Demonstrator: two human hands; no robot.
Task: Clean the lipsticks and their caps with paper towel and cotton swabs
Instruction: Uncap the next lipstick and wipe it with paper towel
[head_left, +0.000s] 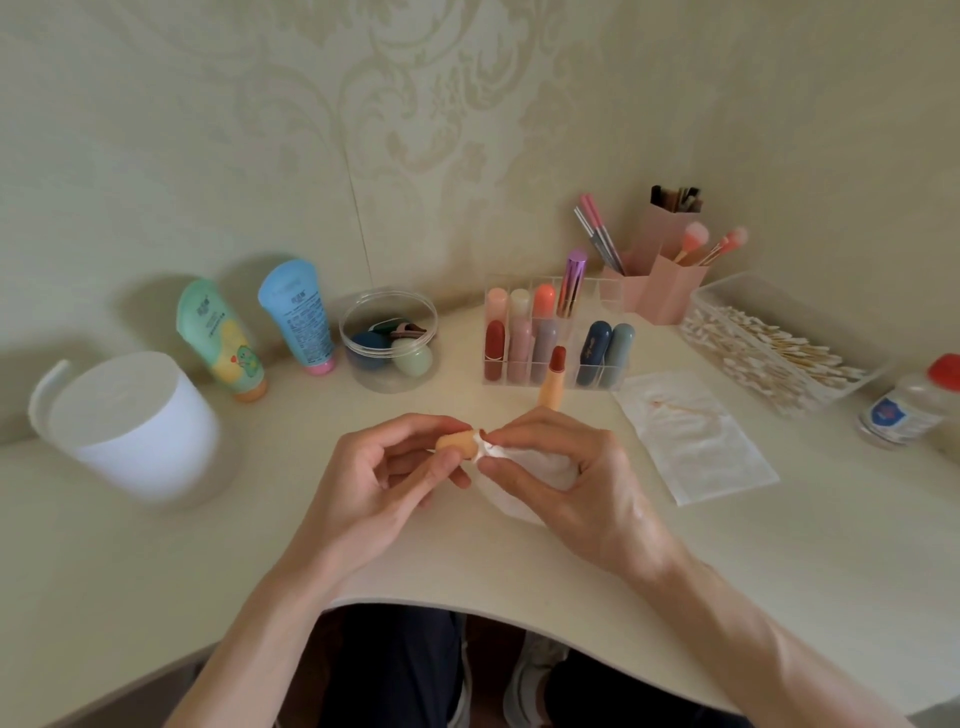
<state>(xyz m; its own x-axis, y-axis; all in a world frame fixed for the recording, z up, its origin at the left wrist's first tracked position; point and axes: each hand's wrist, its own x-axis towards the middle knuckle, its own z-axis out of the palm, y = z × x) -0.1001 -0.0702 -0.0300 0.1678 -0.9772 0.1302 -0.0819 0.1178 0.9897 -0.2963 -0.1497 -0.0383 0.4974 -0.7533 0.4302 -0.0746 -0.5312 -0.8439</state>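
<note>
My left hand (387, 470) pinches an orange lipstick cap (457, 443) above the desk, its open end facing right. My right hand (558, 467) grips a crumpled white paper towel (540, 467) and presses a twisted corner of it against the cap's opening. An uncapped lipstick (554, 379) with an orange body and a dark red bullet stands upright on the desk just behind my hands. A clear organiser (556, 338) behind it holds several capped lipsticks.
A stained tissue (691, 436) with a used cotton swab lies on the right. A clear box of cotton swabs (769, 348) and a red-capped bottle (909, 400) stand further right. A white container (137, 421), two tubes and a round jar (389, 340) stand on the left.
</note>
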